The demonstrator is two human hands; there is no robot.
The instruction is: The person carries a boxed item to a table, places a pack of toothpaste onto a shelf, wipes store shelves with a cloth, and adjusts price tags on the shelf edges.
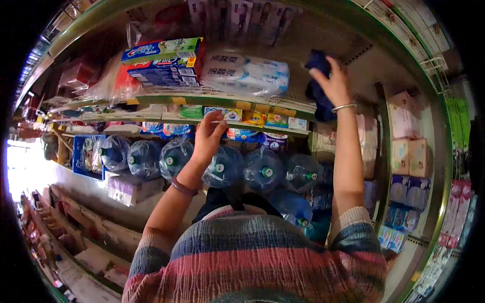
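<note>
At the right end of the upper shelf, my right hand (pixel 333 83) is closed on a dark blue cloth (pixel 318 96), which hangs down over the shelf's front. My left hand (pixel 209 135) is in front of the shelf edge, fingers loosely bent and apart, holding nothing that I can see. Above it on the shelf lie white-and-blue plastic-wrapped toothpaste packs (pixel 247 74). Left of these is a stack of toothpaste boxes (pixel 164 60) in red, blue and green.
Large water bottles (pixel 220 167) with green caps line the floor below the shelf. A lower shelf holds small coloured packs (pixel 255 118). A blue crate (pixel 83 156) stands at the left, and tissue packs (pixel 404 118) fill a rack at the right.
</note>
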